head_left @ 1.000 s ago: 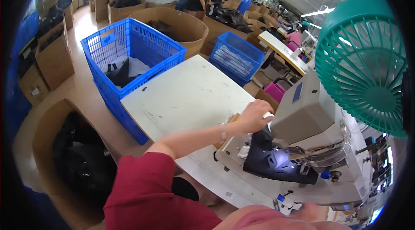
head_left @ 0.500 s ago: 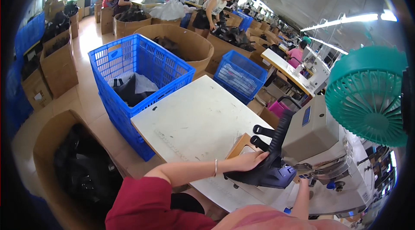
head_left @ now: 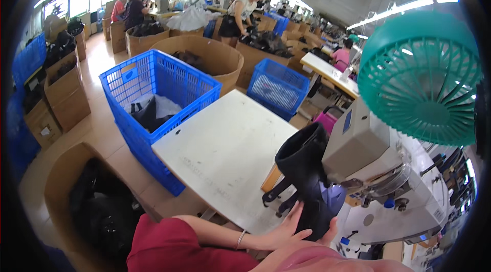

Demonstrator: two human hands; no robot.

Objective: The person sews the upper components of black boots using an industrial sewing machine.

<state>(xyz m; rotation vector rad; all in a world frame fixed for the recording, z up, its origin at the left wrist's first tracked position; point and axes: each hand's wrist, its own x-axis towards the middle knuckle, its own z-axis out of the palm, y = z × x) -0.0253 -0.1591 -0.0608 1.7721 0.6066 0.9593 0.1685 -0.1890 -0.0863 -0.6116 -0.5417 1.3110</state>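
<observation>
A black boot upper (head_left: 307, 169) with loose straps and a bluish-purple patch stands tilted beside the sewing machine (head_left: 358, 139), its wide opening upward. My left hand (head_left: 284, 230) grips its lower near side, the thumb apart from the fingers. On the other side my right hand (head_left: 330, 232) holds the same lower part; most of that hand is hidden behind the boot upper and my body. A white worktable (head_left: 220, 144) lies under and beyond the left hand.
Left of the table stands a blue crate (head_left: 166, 128) with dark pieces inside. A cardboard bin (head_left: 61, 190) of black pieces is at lower left. Close on the right hangs a green fan (head_left: 424, 77). A second blue crate (head_left: 279, 88) and a co-worker (head_left: 239, 16) are farther back.
The boot upper has turned more upright, its opening now showing, and moved away from the machine head toward me. My right hand has come from under the machine onto it; the left has shifted lower.
</observation>
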